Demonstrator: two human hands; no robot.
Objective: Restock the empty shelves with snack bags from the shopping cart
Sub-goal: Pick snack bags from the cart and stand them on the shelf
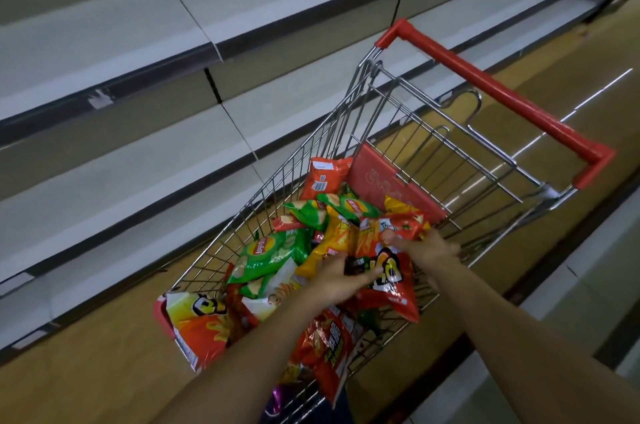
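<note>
Several bare shelves (104,42) run along the left, above the wire shopping cart (398,132) heaped with snack bags. Both hands reach into it: the left hand (341,276) and right hand (427,248) each grip an edge of one red-orange chip bag (388,279), its long axis running near to far. Likely light, puffy, slippery and crushable; best pinched by its seams.

We only see two bare forearms, lower middle of frame, no sleeves, watch or rings; left hand (341,279), right hand (427,250).
</note>
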